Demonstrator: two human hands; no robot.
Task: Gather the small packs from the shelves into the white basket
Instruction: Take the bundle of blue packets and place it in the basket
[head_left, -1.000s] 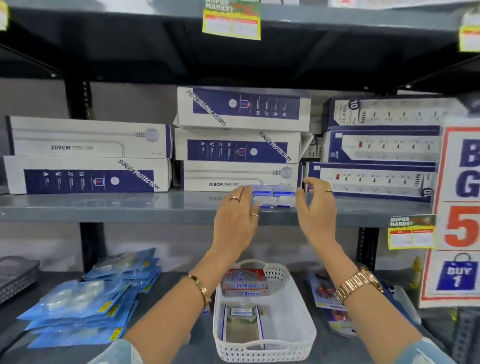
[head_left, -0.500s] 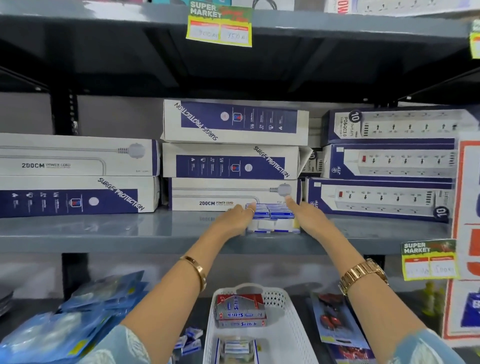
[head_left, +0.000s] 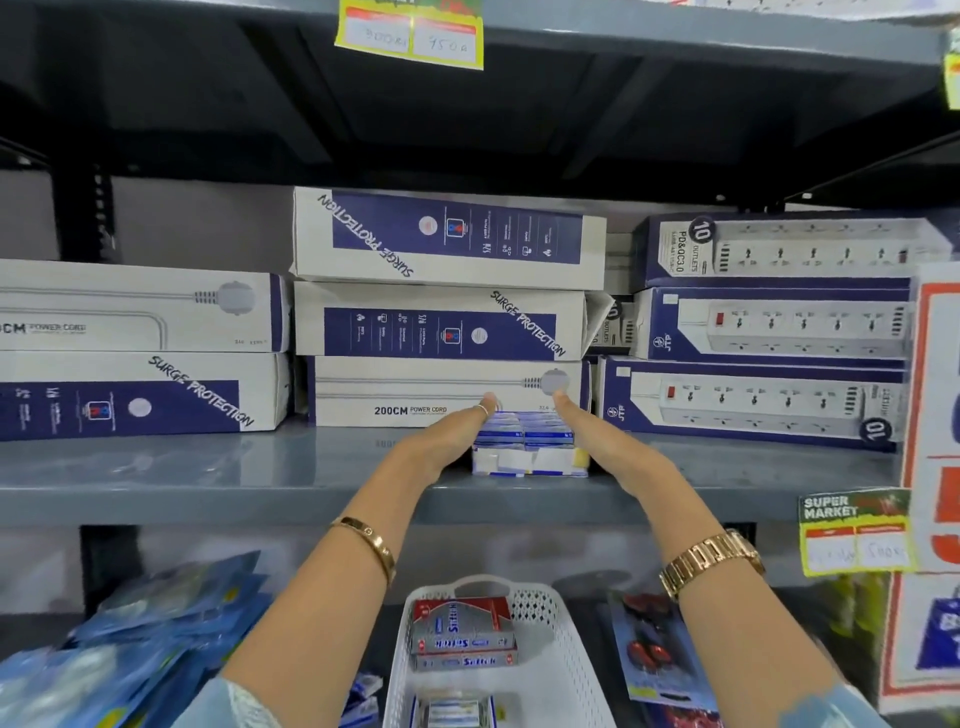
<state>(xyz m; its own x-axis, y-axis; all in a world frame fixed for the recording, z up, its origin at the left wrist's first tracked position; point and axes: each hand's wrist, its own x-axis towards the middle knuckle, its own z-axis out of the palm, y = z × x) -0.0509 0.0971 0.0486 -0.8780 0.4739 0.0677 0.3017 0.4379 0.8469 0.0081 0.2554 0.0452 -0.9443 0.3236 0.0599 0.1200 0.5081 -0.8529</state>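
Observation:
A stack of small blue-and-white packs (head_left: 527, 449) stands on the grey middle shelf (head_left: 208, 478), in front of a power-cord box. My left hand (head_left: 447, 441) lies flat against the stack's left side, fingers stretched to the back. Pressed to the right side in the same way is my right hand (head_left: 605, 441), so the stack is clamped between both palms. The white basket (head_left: 574, 654) sits on the lower shelf below my arms. It holds red-and-grey packs (head_left: 462, 634) and another small pack (head_left: 452, 709) at its near end.
Long white-and-navy power strip boxes (head_left: 447, 322) are stacked behind and on both sides of the packs. Blue blister packs (head_left: 135, 639) lie at lower left, carded items (head_left: 649, 649) right of the basket. A price tag (head_left: 854, 530) and a red-white poster (head_left: 935, 467) hang at right.
My hands dropped from an upright, fingertip hold to lie flat along both sides of the stack. The view has drawn nearer to the middle shelf.

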